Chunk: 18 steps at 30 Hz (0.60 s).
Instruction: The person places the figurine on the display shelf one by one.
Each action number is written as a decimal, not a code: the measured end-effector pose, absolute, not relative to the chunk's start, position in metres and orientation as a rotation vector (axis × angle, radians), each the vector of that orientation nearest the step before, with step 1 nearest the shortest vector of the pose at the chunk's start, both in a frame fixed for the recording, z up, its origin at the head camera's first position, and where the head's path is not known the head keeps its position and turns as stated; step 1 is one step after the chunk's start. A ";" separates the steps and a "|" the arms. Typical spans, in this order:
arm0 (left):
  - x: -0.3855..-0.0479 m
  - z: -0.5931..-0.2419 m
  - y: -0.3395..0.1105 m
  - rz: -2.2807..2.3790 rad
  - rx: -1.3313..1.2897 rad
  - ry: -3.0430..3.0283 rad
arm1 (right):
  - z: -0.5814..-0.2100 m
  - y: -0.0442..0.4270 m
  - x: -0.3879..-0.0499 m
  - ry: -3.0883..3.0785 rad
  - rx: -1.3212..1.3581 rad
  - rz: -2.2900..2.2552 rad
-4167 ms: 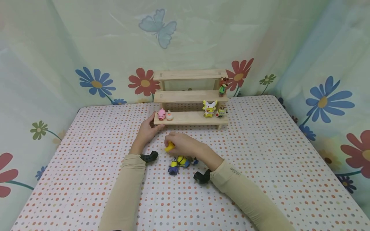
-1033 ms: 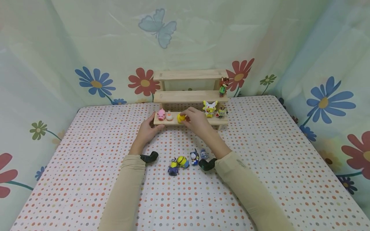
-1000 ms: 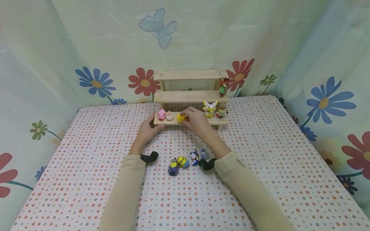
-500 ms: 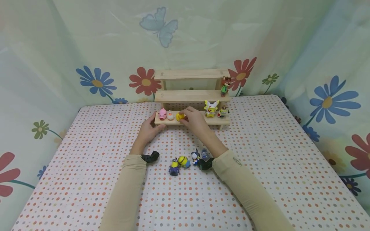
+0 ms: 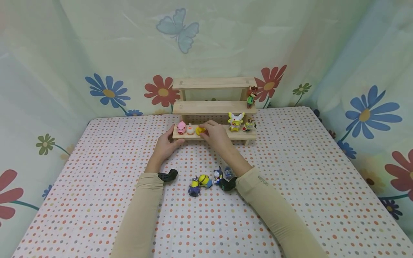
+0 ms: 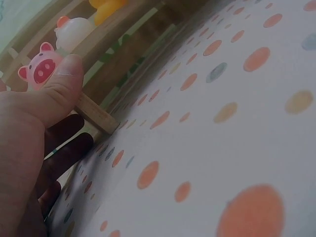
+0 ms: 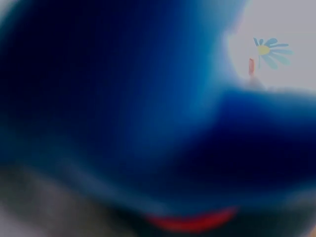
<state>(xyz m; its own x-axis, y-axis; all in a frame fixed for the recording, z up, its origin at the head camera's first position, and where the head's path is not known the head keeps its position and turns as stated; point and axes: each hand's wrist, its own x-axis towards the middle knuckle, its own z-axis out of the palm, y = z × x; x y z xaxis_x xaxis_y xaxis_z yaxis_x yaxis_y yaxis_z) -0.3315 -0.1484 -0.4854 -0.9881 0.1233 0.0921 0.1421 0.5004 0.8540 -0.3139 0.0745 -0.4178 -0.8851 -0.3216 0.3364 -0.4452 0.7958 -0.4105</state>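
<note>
My left hand [image 5: 165, 145] grips the left end of the lowest board of a three-tier wooden display shelf [image 5: 213, 135], thumb at the front edge. In the left wrist view the thumb lies by the pink pig figure [image 6: 42, 69]. My right hand [image 5: 217, 136] pinches a small yellow toy figure [image 5: 199, 130] on that same board, its kind partly hidden by the fingers. Just left of it stands a small white figure [image 5: 190, 129] with an orange top. The right wrist view is filled by a blurred blue shape [image 7: 123, 98] close to the camera.
On the lowest board's right stand a yellow figure in a white hood [image 5: 236, 122] and a crowned figure [image 5: 248, 125]. A fox figure [image 5: 251, 97] is one tier up. Two minion figures [image 5: 194, 187], a blue-and-white figure [image 5: 218, 175] and a greyish-blue figure [image 5: 228, 173] are on the dotted tablecloth.
My right hand has carried the yellow figure from the table up to the lowest board. Over the last second it shifts slightly left, nearer the white figure. The left hand stays put.
</note>
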 end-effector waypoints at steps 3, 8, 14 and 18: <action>-0.332 -0.486 -0.149 -1.537 -0.240 -2.706 | -0.419 0.074 -0.314 -2.723 0.597 0.708; -0.332 -0.486 -0.148 -1.535 -0.237 -2.713 | -0.418 0.075 -0.313 -2.718 0.595 0.714; -0.332 -0.486 -0.148 -1.541 -0.244 -2.712 | -0.418 0.075 -0.313 -2.728 0.578 0.733; -0.332 -0.486 -0.148 -1.536 -0.239 -2.711 | -0.413 0.077 -0.310 -2.719 0.569 0.755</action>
